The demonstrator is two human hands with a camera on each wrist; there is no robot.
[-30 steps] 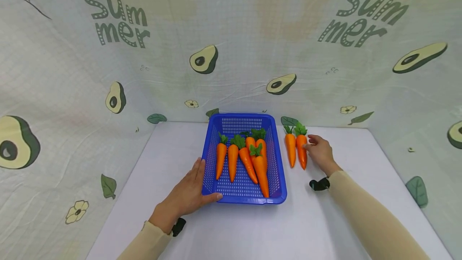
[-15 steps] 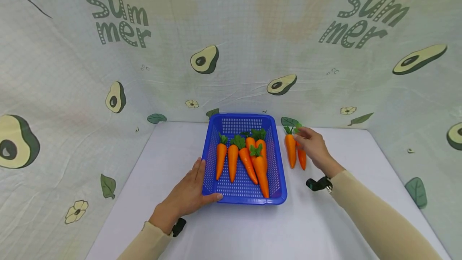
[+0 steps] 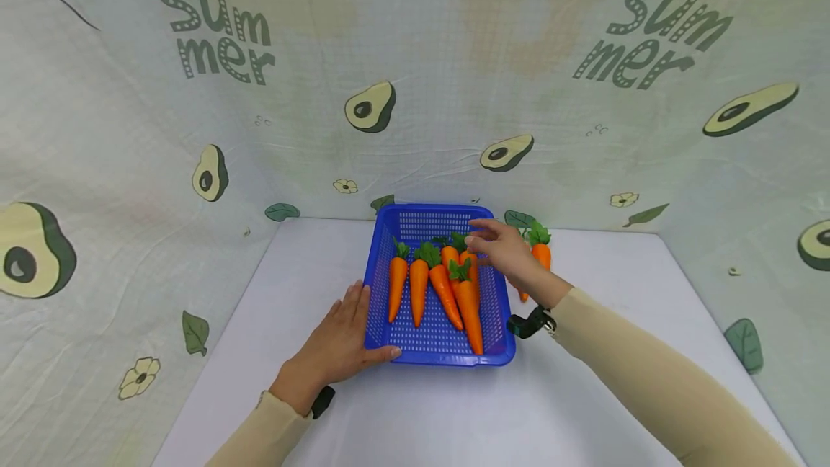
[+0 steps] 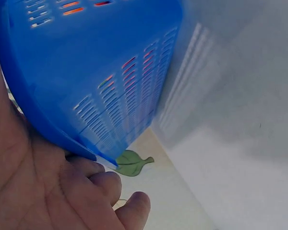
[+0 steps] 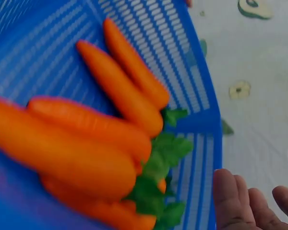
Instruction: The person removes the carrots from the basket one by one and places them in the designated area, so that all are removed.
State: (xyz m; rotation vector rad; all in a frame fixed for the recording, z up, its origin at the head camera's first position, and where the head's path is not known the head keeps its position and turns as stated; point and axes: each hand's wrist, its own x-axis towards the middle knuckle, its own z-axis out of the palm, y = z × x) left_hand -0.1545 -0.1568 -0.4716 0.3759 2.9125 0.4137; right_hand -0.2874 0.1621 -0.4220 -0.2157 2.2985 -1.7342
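My left hand [image 3: 337, 341] rests on the front left corner of a blue plastic basket [image 3: 441, 360], fingers straight along the left side and thumb across the front rim. In the left wrist view the palm lies against the basket rim [image 4: 43, 125]. Several orange carrots [image 3: 418, 294] with green leafy tops lie inside. My right hand [image 3: 509, 254] hovers over the basket's right rim, fingers bent and parted, holding nothing. To the right of the basket, partly hidden behind this hand, are a leafy carrot [image 3: 541, 254] and the tip of another carrot [image 3: 524, 297].
A white table [image 3: 415, 416] carries the basket. Behind it and at both sides hangs a pale cloth [image 3: 428, 56] printed with avocados, leaves and lettering. Each wrist wears a black band, the right band [image 3: 528, 323] close beside the basket's right side.
My right hand has moved left from the carrots beside the basket, passing over them, to above the basket's right rim. Both carrots stay on the table. The left hand keeps its place.
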